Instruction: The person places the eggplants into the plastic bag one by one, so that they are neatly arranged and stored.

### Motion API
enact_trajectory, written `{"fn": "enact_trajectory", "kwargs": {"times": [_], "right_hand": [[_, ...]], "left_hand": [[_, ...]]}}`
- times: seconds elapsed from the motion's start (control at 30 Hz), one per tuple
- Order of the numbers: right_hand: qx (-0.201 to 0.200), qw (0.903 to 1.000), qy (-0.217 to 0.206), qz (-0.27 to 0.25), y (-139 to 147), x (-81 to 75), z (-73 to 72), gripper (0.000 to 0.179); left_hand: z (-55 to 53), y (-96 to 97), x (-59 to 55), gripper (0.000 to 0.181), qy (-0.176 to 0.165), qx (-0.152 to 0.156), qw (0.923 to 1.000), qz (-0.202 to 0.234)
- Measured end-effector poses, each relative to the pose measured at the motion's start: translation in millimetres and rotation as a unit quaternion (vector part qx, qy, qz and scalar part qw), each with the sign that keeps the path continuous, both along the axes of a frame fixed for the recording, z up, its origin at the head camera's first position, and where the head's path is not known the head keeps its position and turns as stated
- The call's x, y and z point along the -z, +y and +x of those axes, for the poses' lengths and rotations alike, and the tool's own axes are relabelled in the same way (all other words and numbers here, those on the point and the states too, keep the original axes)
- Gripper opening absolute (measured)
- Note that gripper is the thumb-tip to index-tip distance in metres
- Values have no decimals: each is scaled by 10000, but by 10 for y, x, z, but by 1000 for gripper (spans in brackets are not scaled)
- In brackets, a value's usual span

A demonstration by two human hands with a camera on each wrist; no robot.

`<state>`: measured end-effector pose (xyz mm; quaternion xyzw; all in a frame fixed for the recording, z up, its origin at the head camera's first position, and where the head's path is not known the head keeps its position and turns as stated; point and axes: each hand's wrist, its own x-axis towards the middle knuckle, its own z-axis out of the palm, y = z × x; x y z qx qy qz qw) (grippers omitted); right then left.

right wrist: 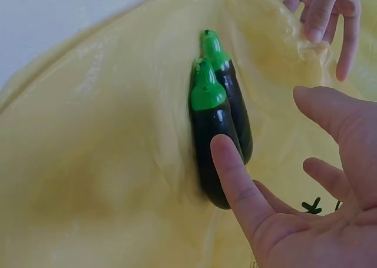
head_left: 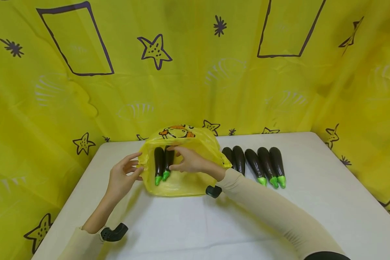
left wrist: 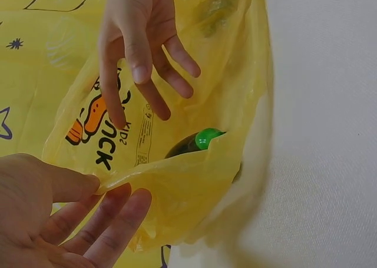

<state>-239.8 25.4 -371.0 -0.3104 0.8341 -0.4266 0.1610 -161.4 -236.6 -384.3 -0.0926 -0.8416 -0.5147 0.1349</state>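
Observation:
A yellow plastic bag [head_left: 185, 186] lies with its mouth spread toward me on the white table. Inside it two dark eggplants with green stem ends, one of them the left eggplant [head_left: 159, 162], rest side by side. My left hand [head_left: 121, 177] pinches the bag's left rim between thumb and fingers, as the left wrist view shows. Over the bag's opening, my right hand [head_left: 191, 160] has its fingers spread and holds nothing. In the right wrist view its fingertip overlaps the nearer eggplant [right wrist: 212, 144].
Several more eggplants [head_left: 276, 162] lie in a row on the white table [head_left: 328, 202] to the right of the bag, two partly hidden behind my right arm. A yellow printed curtain [head_left: 188, 90] hangs behind and beside the table.

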Motion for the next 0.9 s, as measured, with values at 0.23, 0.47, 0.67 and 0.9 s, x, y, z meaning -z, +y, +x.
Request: {"fn": "enact_trajectory", "kwargs": {"times": [0.23, 0.47, 0.67, 0.9], "right_hand": [[-257, 9992, 302, 68, 62, -94, 105, 72], [-486, 9981, 380, -13, 141, -127, 187, 69], [-584, 9968, 532, -87, 218, -189, 261, 67], [-633, 9943, 837, -203, 331, -246, 311, 65]], "left_hand": [[5, -3, -4, 53, 24, 7, 10000, -4], [4, 0, 0, 54, -39, -11, 10000, -5], [-2, 1, 5, 54, -59, -22, 10000, -44], [-16, -5, 14, 54, -23, -3, 10000, 5]]}}
